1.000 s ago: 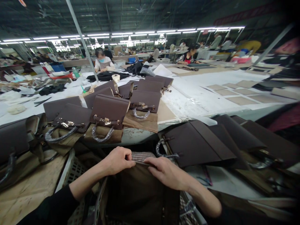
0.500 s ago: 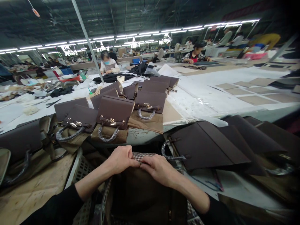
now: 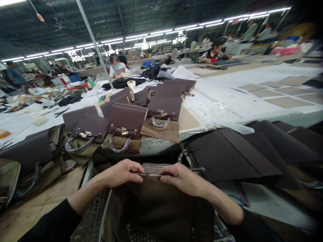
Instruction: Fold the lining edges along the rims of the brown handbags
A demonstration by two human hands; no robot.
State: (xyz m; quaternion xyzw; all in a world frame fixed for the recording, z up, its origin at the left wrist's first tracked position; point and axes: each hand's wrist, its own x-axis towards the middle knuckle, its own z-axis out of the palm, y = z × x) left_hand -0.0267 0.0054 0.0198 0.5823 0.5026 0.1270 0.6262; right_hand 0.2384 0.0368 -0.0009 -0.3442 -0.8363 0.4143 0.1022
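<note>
Low in the middle of the head view is an olive-brown bag lining (image 3: 161, 205), with brown-and-white checked fabric (image 3: 153, 167) showing behind its top edge. My left hand (image 3: 127, 172) pinches that edge between thumb and fingers on the left. On the right, my right hand (image 3: 176, 176) pinches the same edge the same way. A stretch of the edge lies bare between the two hands. Beyond them, a dark brown handbag (image 3: 126, 121) with gold hardware and a plastic-wrapped handle lies on the table.
More brown bags stand to the left (image 3: 30, 151) and a brown bag panel (image 3: 224, 156) lies close on the right. A plastic crate (image 3: 93, 201) is beside my left forearm. The white worktable (image 3: 214, 94) carries cut pieces (image 3: 287, 101). Co-workers sit farther back.
My hands have moved apart along the edge, the left to the left and the right to the right. More of the edge shows between them. The view has shifted slightly.
</note>
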